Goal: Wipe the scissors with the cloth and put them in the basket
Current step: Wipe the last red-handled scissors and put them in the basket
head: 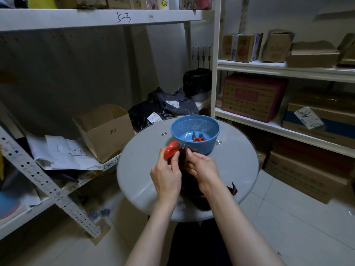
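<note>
red scissors [172,150] in dark cloth [190,191], beside basket [194,120]

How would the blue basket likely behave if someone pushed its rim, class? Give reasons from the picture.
The blue basket looks like thin perforated plastic, so probably light yet stiff. Wide and low on the smooth table, it would likely slide rather than tip. The scissors inside may steady it slightly.

Scissors [172,150] – glossy red plastic handle; basket [195,131] – perforated blue plastic; cloth [192,181] dark, matt.
</note>
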